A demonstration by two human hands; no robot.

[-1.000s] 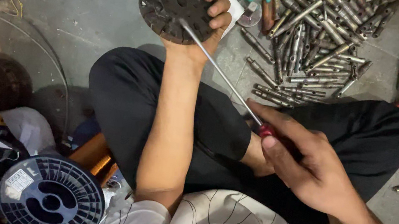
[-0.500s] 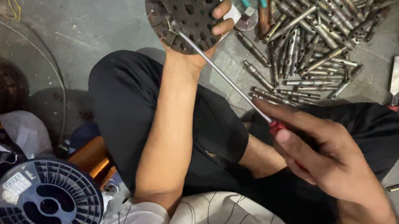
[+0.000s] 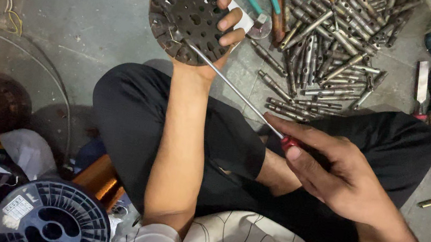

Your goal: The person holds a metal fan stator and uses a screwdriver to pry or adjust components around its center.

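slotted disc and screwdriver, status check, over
Left hand grips dark slotted disc from behind. Right hand holds red-handled screwdriver, tip at disc's lower edge. Nothing between them; metal shafts piled beyond.

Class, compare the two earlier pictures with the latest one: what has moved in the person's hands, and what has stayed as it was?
The right hand has drawn back slightly along the screwdriver, whose tip now sits at the lower edge of the slotted metal disc rather than nearer its middle. Nothing was picked up or released. The left hand still grips the disc, and the pile of metal shafts and the wire spool lie unchanged.
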